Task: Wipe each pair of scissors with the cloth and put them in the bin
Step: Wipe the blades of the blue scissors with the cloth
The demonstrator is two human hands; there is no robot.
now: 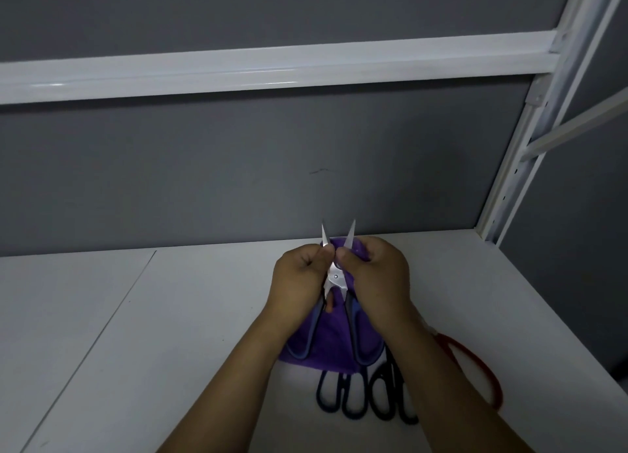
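I hold a pair of scissors (335,277) with blue-black handles above the white shelf, its blades spread in a V pointing away from me. My left hand (299,279) pinches the left blade. My right hand (375,276) pinches the right blade and also grips the purple cloth (331,337), which hangs down behind the scissors. Below the cloth lie two more pairs with dark handles (343,396) (390,395) on the shelf. No bin is in view.
A red-handled pair of scissors (475,364) lies at the right, partly hidden by my right forearm. The white shelf surface (136,316) ends at a grey back wall. A white upright post (530,140) stands at the right edge.
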